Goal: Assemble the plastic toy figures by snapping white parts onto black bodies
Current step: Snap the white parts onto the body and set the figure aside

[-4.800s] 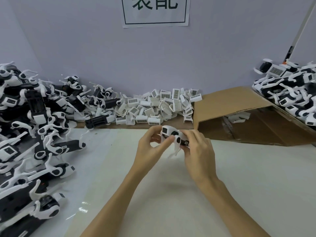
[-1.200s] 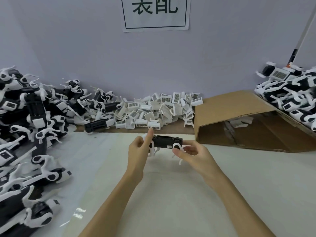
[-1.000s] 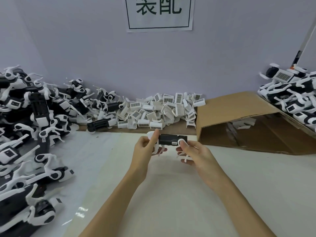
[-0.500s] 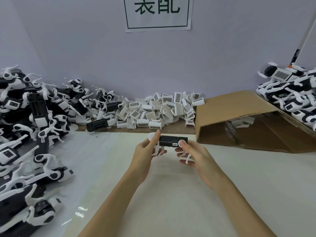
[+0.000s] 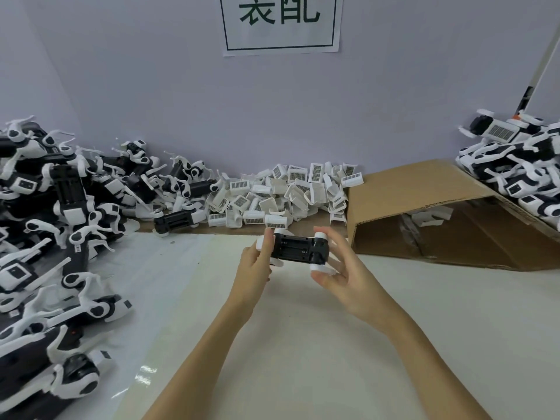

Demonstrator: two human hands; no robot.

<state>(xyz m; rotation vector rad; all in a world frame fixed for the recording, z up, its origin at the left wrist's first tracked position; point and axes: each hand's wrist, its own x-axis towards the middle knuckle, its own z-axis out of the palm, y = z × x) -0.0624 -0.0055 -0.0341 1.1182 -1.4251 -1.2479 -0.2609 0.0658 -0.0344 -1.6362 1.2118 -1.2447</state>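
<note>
I hold a black toy figure body point(image 5: 295, 249) with white leg parts above the middle of the table, its underside turned toward me. My left hand point(image 5: 257, 265) grips its left end, fingers over a white piece. My right hand point(image 5: 339, 268) holds the right end between thumb and fingers, around the white joints. A heap of loose white barcoded parts point(image 5: 281, 195) lies against the back wall, just behind the figure.
A large pile of black and white figures point(image 5: 57, 237) fills the left side. More such figures point(image 5: 524, 165) are stacked at the far right over an open cardboard box point(image 5: 424, 204). The white table top point(image 5: 303, 344) spreads below my arms. A paper sign point(image 5: 280, 24) hangs on the wall.
The figure has been rotated in my hands, so its black underside now faces me. My right hand has shifted its hold to the right end's white joints.
</note>
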